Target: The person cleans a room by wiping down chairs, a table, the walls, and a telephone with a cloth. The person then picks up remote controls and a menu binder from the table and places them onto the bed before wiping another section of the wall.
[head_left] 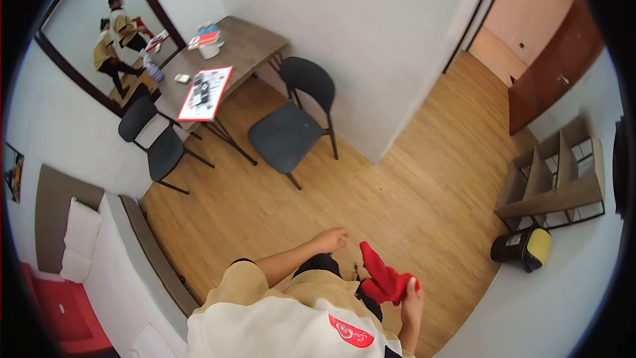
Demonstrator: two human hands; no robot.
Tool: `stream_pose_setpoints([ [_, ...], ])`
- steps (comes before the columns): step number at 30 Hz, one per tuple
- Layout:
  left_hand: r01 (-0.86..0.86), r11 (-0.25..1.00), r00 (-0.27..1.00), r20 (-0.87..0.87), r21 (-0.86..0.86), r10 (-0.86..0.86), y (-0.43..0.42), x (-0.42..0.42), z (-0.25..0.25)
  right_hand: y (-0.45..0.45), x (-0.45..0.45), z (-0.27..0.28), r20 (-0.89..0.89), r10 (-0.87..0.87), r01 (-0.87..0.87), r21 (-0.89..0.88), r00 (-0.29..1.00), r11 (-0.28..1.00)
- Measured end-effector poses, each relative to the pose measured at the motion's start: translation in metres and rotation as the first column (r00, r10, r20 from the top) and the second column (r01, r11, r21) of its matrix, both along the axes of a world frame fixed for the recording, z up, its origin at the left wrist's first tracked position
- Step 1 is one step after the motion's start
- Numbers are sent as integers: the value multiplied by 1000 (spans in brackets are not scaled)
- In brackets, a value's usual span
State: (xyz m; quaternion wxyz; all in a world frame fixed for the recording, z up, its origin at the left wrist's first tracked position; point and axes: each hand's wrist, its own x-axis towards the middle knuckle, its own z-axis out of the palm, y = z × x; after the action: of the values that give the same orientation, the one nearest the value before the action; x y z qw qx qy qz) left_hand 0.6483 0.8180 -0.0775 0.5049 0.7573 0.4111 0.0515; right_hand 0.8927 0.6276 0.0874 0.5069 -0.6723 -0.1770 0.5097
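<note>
In the head view, the right hand (412,297) pinches a crumpled, bright red piece of soft cloth (384,280) near its lower end, the thumb lying along it; the other fingers are mostly hidden behind. The cloth hangs in front of the torso, its narrow end pointing up and left over the floor, and its folds hide its full shape. The left hand (331,240) is well apart from it, with fingers that look loosely bent; they are too small and soft-edged to tell how far they are closed. The beige-and-white shirt (265,318) covers most of the dark legwear, and the feet are hard to make out. The lettering on its red patch is not clearly legible.

Beyond stands a grey-brown wooden table (255,36), partly covered by a white, red-edged sheet (207,95) whose dark markings or objects cannot be told apart. One black chair (291,134) hides a table leg. The dark-framed mirror (79,33) is cut off at the top; two people reflected in it are small. The white bed (109,252) is cropped at lower left, and a dark object (621,166) at the right edge is unidentifiable.
</note>
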Motion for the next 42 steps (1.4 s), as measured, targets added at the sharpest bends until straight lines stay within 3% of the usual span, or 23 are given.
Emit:
stream_pose_setpoints([
  [2, 140, 986, 972, 175, 93, -155, 8, -23, 44, 40, -56, 18, 59, 282, -276, -95, 958, 956],
  [4, 237, 961, 941, 213, 141, -263, 26, -58, 74, 76, -126, 14, 82, 337, -338, -12, 938, 941],
  [6, 381, 839, 910, 5, 389, -416, 24, -84, 86, 93, -166, 26, 142, 453, -466, 73, 880, 882],
  [9, 541, 797, 839, -105, 270, -534, 40, -123, 55, 96, -212, 50, 233, 458, -481, 51, 858, 875],
  [10, 475, 826, 877, -82, 304, -474, 41, -142, 44, 94, -225, 60, 243, 449, -473, 48, 860, 880],
  [14, 408, 903, 899, -230, 136, -372, 57, -225, 36, 68, -276, 54, 414, 230, -288, 82, 881, 954],
  [16, 271, 944, 947, -227, 190, -227, 62, -271, 33, 47, -305, 31, 449, 51, -133, 154, 892, 979],
  [19, 256, 901, 954, -243, 352, -176, 58, -338, 40, 7, -362, 19, 387, -116, 56, 163, 915, 985],
  [22, 288, 813, 955, -212, 506, -206, 59, -376, 34, -49, -426, 9, 310, -355, 303, 202, 882, 931],
  [23, 277, 783, 961, -160, 557, -226, 56, -383, 43, -66, -452, 4, 310, -504, 458, 212, 806, 863],
  [26, 335, 643, 936, -165, 689, -311, 52, -391, 39, -108, -523, 10, 113, -633, 611, 176, 766, 772],
  [27, 356, 716, 929, -141, 601, -343, 50, -390, 33, -116, -541, 11, 120, -740, 717, 185, 662, 672],
  [28, 394, 770, 915, -137, 502, -380, 47, -389, 27, -125, -559, 7, 191, -746, 715, 214, 638, 666],
  [29, 411, 810, 893, -5, 419, -450, 43, -394, 16, -135, -580, 7, 264, -745, 714, 218, 612, 665],
  [30, 440, 842, 861, 119, 312, -494, 35, -390, 7, -141, -600, 12, 268, -827, 807, 213, 494, 551],
  [32, 561, 812, 801, 140, 160, -581, -1, -390, 33, -153, -634, 20, 245, -857, 848, 176, 453, 499],
  [33, 644, 762, 729, 244, 71, -639, -14, -392, 33, -159, -657, 30, 250, -900, 893, 189, 358, 408],
  [35, 781, 621, 621, 179, -67, -763, -21, -394, 27, -155, -695, 46, 130, -958, 956, 111, 256, 271],
  [36, 803, 592, 594, 166, -69, -787, -54, -400, 29, -179, -714, 25, 120, -968, 966, 105, 222, 235],
  [38, 701, 540, 639, 74, -466, -765, -120, -403, 63, -208, -741, -5, 152, -976, 974, 146, 153, 175],
  [39, 701, 532, 629, 60, -475, -775, -142, -406, 70, -218, -753, -1, 145, -979, 978, 131, 141, 160],
  [41, 672, 337, 562, 158, -659, -812, -176, -410, 84, -228, -774, 6, 130, -977, 983, 53, 166, 174],
  [42, 674, 342, 550, 136, -654, -824, -200, -414, 86, -235, -781, -5, 106, -983, 986, 52, 151, 157],
])
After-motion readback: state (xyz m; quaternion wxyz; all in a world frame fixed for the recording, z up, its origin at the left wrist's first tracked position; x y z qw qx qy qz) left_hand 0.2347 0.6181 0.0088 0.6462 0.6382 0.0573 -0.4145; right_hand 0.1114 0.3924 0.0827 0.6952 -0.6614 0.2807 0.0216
